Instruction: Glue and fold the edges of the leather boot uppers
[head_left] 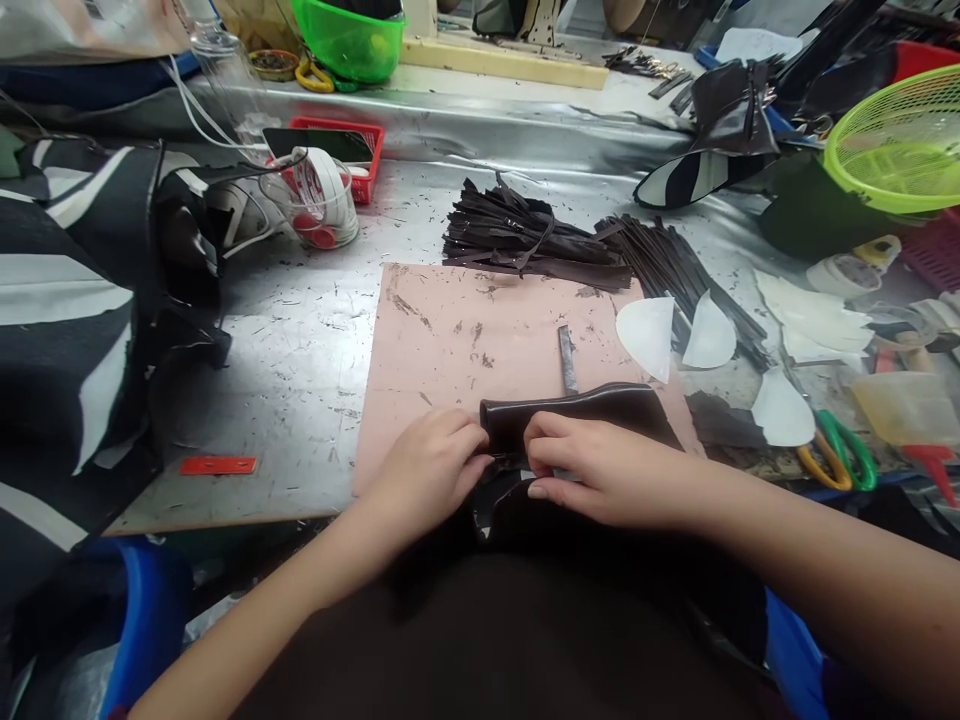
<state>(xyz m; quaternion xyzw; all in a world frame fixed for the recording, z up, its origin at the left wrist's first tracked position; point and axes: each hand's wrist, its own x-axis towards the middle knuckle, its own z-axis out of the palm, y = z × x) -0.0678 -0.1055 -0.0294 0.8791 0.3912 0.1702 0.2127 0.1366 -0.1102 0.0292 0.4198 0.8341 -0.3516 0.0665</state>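
A dark, glossy leather piece lies folded at the front edge of the pink board, partly hanging over it. My left hand pinches its left end between thumb and fingers. My right hand is closed on its middle, fingers curled over the fold. A narrow dark strip shows between the hands, too small to make out. Just beyond the leather, a short grey metal strip rests on the board. The lower part of the leather merges with the dark clothing below.
Bundled dark zippers lie behind the board. To the right are white cut pieces, scissors and a yellow-green basket. Black-and-white leather pieces pile up at left, near a red strip and a tape roll.
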